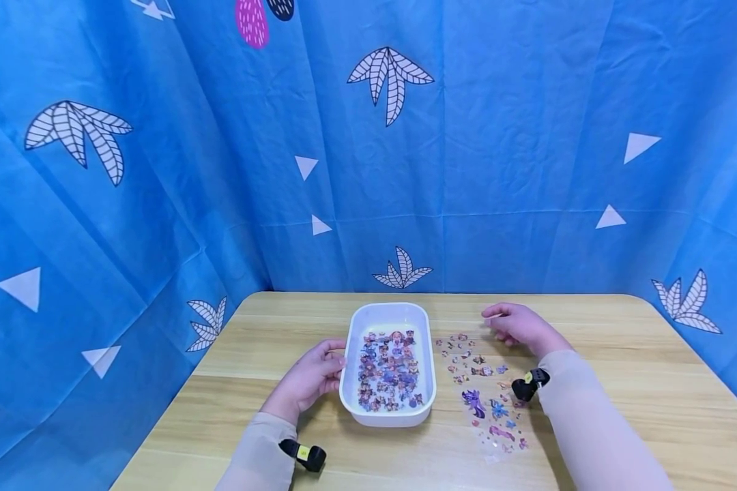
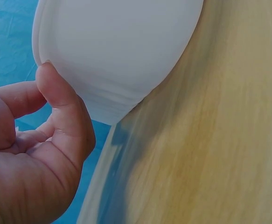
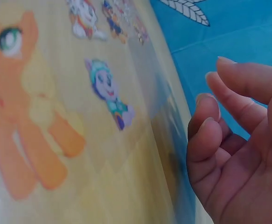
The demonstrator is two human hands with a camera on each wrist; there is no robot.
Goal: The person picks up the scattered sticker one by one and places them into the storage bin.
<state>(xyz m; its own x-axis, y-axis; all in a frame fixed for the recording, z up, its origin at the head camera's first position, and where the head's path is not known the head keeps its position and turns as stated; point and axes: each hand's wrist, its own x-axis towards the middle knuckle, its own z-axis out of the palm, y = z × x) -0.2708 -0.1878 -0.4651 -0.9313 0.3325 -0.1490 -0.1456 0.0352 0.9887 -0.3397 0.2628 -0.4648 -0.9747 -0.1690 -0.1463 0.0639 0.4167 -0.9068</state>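
A white plastic tub (image 1: 388, 417) with rounded corners stands on the table, many small cartoon stickers (image 1: 393, 375) covering its inside bottom. At its left side, my left hand (image 1: 310, 375) grips the rim; in the left wrist view the thumb of that hand (image 2: 56, 126) meets the tub's wall (image 2: 117, 51). My right hand (image 1: 522, 326) is beyond the far right end of clear sticker sheets (image 1: 482, 372). Its fingers are loosely bent with nothing between them, as the right wrist view shows of the hand (image 3: 238, 140). Near it lies a puppy sticker (image 3: 107, 88).
Pony stickers, purple (image 1: 473, 402) and blue (image 1: 499, 409), lie on the near clear sheet, right of the tub. A wooden table (image 1: 270, 327) carries everything. Behind it hangs a blue curtain (image 1: 497, 170) with leaf prints, close to the table's far edge.
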